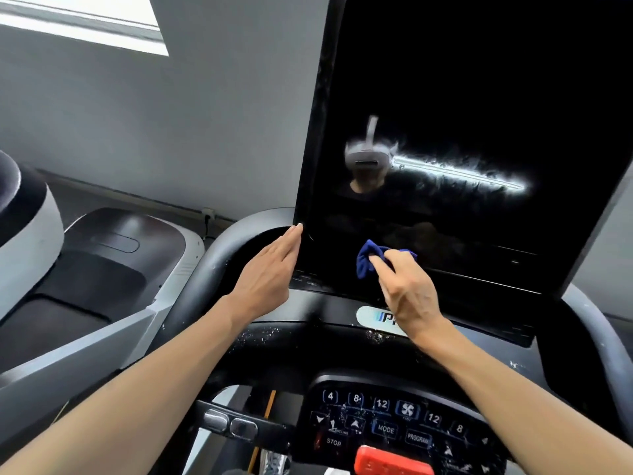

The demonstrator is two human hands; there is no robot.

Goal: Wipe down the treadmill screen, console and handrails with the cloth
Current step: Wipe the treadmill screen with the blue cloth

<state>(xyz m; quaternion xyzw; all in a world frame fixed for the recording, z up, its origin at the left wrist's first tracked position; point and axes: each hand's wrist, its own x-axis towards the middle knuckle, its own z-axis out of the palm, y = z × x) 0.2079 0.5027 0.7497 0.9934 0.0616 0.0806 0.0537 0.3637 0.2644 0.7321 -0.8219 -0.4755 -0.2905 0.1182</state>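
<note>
Low on the screen (479, 97), blue cloth (366, 258) bunched in right hand (407, 296) fingertips, seemingly touching glass.

The screen (479, 97) runs off the top edge — the cloth (368, 258) half-hidden by fingers.

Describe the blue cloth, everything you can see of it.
The blue cloth is small, soft-looking and dark blue, bunched into a wad. The right hand pinches it between fingers and thumb and presses it against the lower part of the dark treadmill screen, just above the bottom edge. Only its crumpled left side and a strip above the fingers show.
</note>
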